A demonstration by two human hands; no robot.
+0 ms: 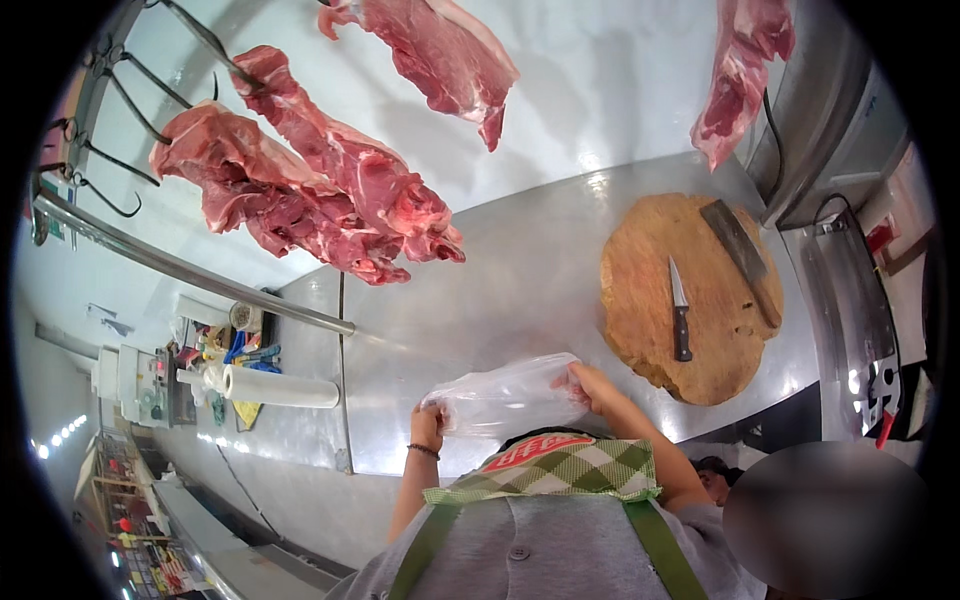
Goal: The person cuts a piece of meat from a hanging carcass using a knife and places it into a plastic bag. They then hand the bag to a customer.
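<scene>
A clear plastic bag (502,401) stretches sideways between my two hands, just above the front of a metal counter (510,277). My left hand (429,426) grips the bag's left end, and a dark bracelet circles that wrist. At the opposite end, my right hand (589,384) pinches the plastic, with some fingers showing through it. To the right of that hand stands a thick round wooden chopping block (645,300). On the block lie a small black-handled knife (679,319) and a cleaver (735,240), both apart from my hands.
Cuts of raw meat (277,195) hang from metal hooks (142,97) at the upper left, with another meat piece (739,82) at upper right. A metal rail (187,262) crosses the left side. White plastic rolls (281,388) lie beyond a thin divider. Another person (716,480) is partly visible at lower right.
</scene>
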